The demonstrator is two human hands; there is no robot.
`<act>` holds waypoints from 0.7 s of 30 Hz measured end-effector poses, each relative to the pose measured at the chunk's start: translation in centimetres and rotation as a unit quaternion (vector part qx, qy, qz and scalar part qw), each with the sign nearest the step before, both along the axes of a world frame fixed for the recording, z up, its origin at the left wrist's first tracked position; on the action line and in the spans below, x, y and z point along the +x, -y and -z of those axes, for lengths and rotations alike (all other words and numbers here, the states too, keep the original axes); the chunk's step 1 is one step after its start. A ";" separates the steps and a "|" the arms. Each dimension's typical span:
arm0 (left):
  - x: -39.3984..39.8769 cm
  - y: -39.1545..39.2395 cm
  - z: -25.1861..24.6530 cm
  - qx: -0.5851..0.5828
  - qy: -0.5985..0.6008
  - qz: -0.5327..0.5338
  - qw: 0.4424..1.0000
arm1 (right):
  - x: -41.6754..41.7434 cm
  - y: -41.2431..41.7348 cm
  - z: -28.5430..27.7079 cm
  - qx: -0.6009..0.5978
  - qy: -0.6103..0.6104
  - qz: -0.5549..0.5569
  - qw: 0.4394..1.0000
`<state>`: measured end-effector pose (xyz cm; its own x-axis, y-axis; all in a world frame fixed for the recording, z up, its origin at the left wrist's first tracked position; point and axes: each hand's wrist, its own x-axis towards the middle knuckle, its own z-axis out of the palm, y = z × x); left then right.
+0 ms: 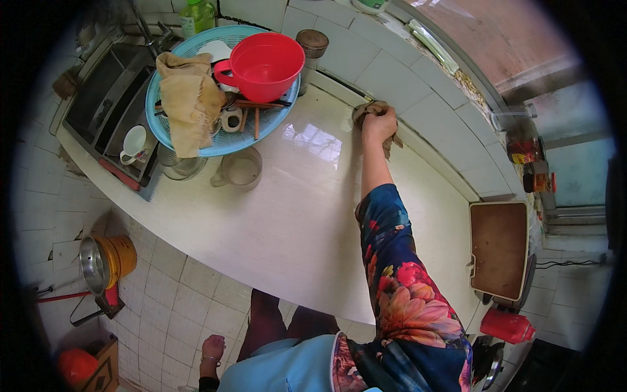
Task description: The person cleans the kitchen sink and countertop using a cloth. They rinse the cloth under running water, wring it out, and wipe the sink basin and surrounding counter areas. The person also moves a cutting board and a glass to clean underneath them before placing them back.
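Note:
My right hand (380,126) grips a crumpled brown cloth (371,109) at the back of the white countertop (294,225). The cloth lies against the ledge below the tiled wall, part of it hanging out under my palm. My left hand (214,346) hangs low beside my body, away from the counter, its fingers curled and nothing visible in them. Left of the cloth, a blue plastic basket (264,128) carries a red plastic mug (267,66), a tan cloth (188,100) and chopsticks. A glass mug (240,169) stands on the counter by the basket's near rim.
At the left is a sink (112,88) with a white cup (136,143) on its near side. A lidded glass jar (309,54) stands behind the basket. A brown-faced board (498,250) leans at the right end. Jars (525,151) line the windowsill.

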<state>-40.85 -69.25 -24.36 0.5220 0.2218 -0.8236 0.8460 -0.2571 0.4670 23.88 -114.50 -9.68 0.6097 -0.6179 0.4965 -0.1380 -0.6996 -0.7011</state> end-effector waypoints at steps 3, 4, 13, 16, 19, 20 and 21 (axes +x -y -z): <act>1.8 -0.1 -1.5 -0.018 -0.036 -0.046 0.998 | 0.3 -1.4 0.2 0.042 0.024 0.029 0.998; 2.1 -0.3 -1.4 -0.015 -0.043 -0.046 0.998 | 0.7 -1.8 0.2 0.073 0.029 0.048 0.996; 3.6 -2.0 -2.2 -0.017 -0.039 -0.064 0.997 | 4.4 -7.5 1.0 0.138 0.039 0.032 0.989; 3.3 -2.7 -1.6 -0.020 -0.039 -0.072 0.996 | 5.2 -8.6 1.7 0.109 0.047 -0.011 0.993; 3.1 -3.1 -1.7 -0.034 -0.051 -0.092 0.994 | 5.8 -9.6 1.5 0.042 0.008 -0.071 0.997; 3.3 -3.1 -1.7 -0.026 -0.050 -0.082 0.995 | 5.9 -9.9 1.3 0.018 -0.012 -0.094 0.995; 4.0 -3.1 -2.2 -0.019 -0.053 -0.070 0.996 | 5.7 -9.9 1.2 -0.010 -0.020 -0.111 0.994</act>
<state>-36.84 -66.18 -22.11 0.3989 0.2541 -0.8811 0.9170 -0.1179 0.3811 29.56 -104.59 -10.88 0.7495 -0.4554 0.4806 -0.0055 -0.7301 -0.6833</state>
